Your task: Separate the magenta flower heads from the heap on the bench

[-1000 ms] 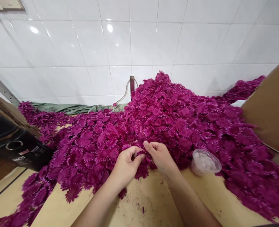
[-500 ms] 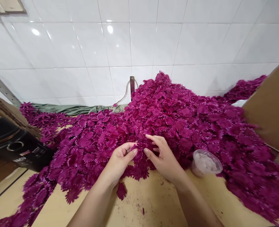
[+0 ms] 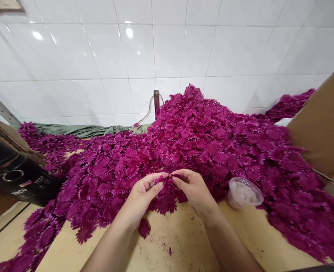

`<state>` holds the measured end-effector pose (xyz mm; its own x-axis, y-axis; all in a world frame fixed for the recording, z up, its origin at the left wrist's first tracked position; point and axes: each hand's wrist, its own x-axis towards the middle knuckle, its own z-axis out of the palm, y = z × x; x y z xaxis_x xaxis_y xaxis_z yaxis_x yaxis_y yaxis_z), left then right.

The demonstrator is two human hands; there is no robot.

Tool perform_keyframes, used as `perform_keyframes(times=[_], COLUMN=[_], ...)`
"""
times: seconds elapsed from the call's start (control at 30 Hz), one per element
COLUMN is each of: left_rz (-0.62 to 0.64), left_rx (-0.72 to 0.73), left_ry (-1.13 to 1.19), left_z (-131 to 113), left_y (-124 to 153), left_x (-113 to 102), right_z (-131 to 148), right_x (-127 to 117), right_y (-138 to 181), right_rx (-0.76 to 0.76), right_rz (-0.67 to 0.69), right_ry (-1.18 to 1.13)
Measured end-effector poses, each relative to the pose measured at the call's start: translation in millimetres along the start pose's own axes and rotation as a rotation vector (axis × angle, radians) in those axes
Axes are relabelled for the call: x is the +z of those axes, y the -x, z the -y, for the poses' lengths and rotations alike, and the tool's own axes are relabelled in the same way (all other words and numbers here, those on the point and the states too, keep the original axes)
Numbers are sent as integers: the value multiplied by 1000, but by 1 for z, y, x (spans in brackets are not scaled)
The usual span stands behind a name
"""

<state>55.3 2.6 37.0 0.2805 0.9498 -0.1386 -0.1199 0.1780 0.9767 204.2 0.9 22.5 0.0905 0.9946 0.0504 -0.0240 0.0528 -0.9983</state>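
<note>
Between my two hands is a magenta artificial flower (image 3: 166, 183) with a frilled petal edge. My left hand (image 3: 144, 192) pinches its left side between thumb and fingers. On the other side my right hand (image 3: 193, 189) has thumb and index finger closed on the flower's edge. Its outline blends into the heap of like flowers (image 3: 195, 132) just behind, so its full shape is hard to make out. A single loose flower (image 3: 144, 228) lies on the yellowish tabletop (image 3: 180, 241) below my left hand.
A clear round tub (image 3: 243, 193) with whitish contents stands right of my right hand. On the left is a black cylindrical container (image 3: 19, 177). A cardboard panel (image 3: 322, 121) leans in at the right. White tiles (image 3: 138, 49) cover the wall behind the heap.
My right hand's fingers were spread apart just off the flower. Now they have come in to the left and closed on its edge. My left hand keeps its pinch.
</note>
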Motion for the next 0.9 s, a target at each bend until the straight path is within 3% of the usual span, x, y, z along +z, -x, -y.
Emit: perform_keyframes(times=[0.1,0.3,0.53,0.63,0.77,0.9], left_rz=[-41,-21,65,5,-192,-89], left_rx=[52,203,125,145,211,140], left_ry=[-157,-332,-325,-333,-270,-254], left_z=[-2,-9,-2,-1,-5,-7], left_y=[1,0,-12,-18,-23,-22], left_x=[-1,7,20,12,-8,-11], right_z=[-1,2,-1,-2,-3,-8], right_x=[1,0,4,0,-15,-25], right_y=[-1,-2,-4,-2,-1,-3], right_rx=[-14,-15,31,40,9,-100], right_rz=[-93,-115,70,95,-25,-79], right_ry=[170,317,125,70,85,261])
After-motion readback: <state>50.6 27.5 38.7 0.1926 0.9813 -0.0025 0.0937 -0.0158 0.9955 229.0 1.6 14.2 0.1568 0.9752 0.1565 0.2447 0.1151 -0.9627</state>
